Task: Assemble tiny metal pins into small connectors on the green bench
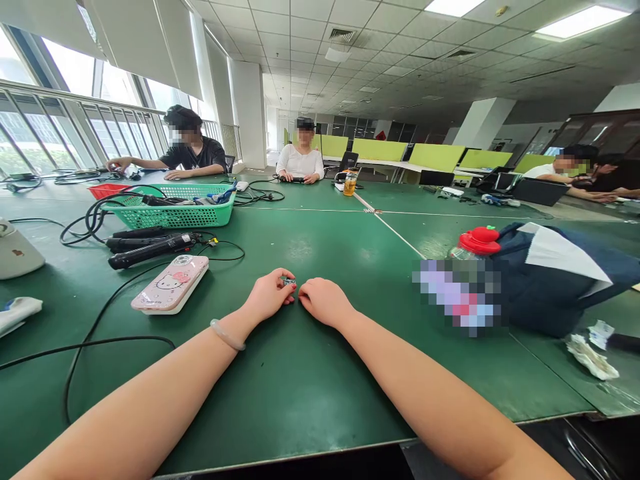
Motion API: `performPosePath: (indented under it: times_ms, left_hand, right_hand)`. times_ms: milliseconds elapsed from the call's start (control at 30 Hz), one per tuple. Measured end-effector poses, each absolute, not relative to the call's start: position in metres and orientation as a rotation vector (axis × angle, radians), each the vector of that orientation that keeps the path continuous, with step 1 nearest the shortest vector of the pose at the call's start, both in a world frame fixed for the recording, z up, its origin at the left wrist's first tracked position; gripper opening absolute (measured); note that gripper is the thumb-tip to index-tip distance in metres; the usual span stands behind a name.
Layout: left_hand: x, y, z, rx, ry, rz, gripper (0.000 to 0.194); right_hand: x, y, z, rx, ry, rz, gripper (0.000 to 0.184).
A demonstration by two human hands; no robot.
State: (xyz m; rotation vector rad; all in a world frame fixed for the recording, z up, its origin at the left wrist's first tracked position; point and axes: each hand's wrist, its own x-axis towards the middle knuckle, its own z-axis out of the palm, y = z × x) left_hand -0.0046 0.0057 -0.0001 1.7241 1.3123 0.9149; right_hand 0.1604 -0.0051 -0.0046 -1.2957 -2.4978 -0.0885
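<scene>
My left hand (269,293), with a pale bangle (227,336) on its wrist, pinches a small dark piece with light specks (289,283) between thumb and fingers. Its exact kind is too small to make out. Just to the right, my right hand (325,301) rests low over the green tabletop (300,387), its fingers curled and closed. Whatever those fingers hold, if anything, is hidden. A narrow gap separates the two hands. Left of them lies a pink phone (170,285) with a cartoon cat on its case.
Black handheld tools (150,250) and cables lie before a green basket (175,212). On the right stand a dark blue bag (540,293), a red-lidded bottle (479,241) and crumpled tissue (590,358). Several people sit around; one (300,160) faces me across the table.
</scene>
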Motion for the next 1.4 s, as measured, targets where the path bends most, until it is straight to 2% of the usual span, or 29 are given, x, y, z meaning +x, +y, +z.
performPosePath:
  times_ms: [533, 933, 1400]
  left_hand:
    - [-0.005, 0.006, -0.002, 1.723, 1.257, 0.928, 0.025]
    - [-0.003, 0.012, -0.007, 1.599, 1.233, 0.928, 0.018]
    - [-0.002, 0.011, -0.005, 1.575, 1.181, 0.941, 0.014]
  right_hand:
    - [0.164, -0.001, -0.010, -1.234, -2.175, 0.323, 0.009]
    - [0.163, 0.002, -0.010, -1.105, -2.201, 0.335, 0.014]
    - [0.162, -0.003, -0.015, -1.169, -2.267, 0.236, 0.013]
